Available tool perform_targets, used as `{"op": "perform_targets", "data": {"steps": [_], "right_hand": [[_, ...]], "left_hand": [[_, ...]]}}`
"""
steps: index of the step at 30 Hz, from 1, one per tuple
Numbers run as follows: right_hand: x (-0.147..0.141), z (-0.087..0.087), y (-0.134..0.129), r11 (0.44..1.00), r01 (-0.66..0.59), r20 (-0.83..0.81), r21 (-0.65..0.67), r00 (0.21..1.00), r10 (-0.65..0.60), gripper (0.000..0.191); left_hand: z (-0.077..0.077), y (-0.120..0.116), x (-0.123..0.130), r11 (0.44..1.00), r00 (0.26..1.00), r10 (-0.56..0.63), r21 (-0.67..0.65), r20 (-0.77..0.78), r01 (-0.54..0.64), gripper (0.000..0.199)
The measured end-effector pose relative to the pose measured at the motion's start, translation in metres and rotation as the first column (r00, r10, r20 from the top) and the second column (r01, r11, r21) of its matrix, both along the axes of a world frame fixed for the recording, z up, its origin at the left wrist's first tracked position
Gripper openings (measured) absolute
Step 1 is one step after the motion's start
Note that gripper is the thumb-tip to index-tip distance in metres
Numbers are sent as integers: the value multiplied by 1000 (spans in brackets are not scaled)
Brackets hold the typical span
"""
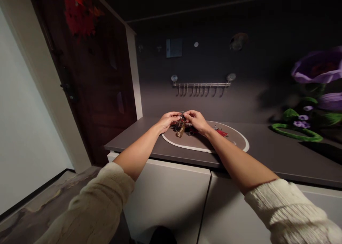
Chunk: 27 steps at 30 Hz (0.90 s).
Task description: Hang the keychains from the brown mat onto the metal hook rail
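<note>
Both of my hands meet over an oval brown mat with a white rim. My left hand is closed on one side of a bunch of keys on a metal ring. From the other side my right hand pinches the ring. Below the fingers hangs a tan tag with lettering I cannot read. A dark keyring lies just under my right hand. Farther right on the mat is a red item with metal parts, partly hidden by my right forearm.
A metal rail with several hooks is fixed to the dark wall behind the counter. Purple artificial flowers and a green ring stand at right. White cabinet doors are below; a dark door is at left.
</note>
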State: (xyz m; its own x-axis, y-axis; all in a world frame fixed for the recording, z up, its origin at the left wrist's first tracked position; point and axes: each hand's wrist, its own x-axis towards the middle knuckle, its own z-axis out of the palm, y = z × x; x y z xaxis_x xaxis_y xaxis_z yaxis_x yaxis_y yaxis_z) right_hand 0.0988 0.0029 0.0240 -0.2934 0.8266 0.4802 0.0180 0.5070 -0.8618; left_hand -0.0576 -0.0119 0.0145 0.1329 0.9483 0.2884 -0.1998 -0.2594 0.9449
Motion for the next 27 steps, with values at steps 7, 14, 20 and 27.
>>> {"op": "perform_targets", "data": {"steps": [7,14,20,27], "right_hand": [[2,0,-4,999,1,-6,-51,1000,-1,19],[1,0,-9,993,-29,-57,-117,998,22,26],[-3,5,-11,997,-14,-68,-81,998,8,28],[-17,35,3,992,11,-117,-127,993,-26,14]], "left_hand": [[-7,10,0,975,981,161,172,-111,-141,34],[-8,11,5,973,984,177,146,18,-178,39],[-7,10,7,968,979,202,145,39,-206,39],[-2,10,5,874,890,454,172,51,-455,29]]}}
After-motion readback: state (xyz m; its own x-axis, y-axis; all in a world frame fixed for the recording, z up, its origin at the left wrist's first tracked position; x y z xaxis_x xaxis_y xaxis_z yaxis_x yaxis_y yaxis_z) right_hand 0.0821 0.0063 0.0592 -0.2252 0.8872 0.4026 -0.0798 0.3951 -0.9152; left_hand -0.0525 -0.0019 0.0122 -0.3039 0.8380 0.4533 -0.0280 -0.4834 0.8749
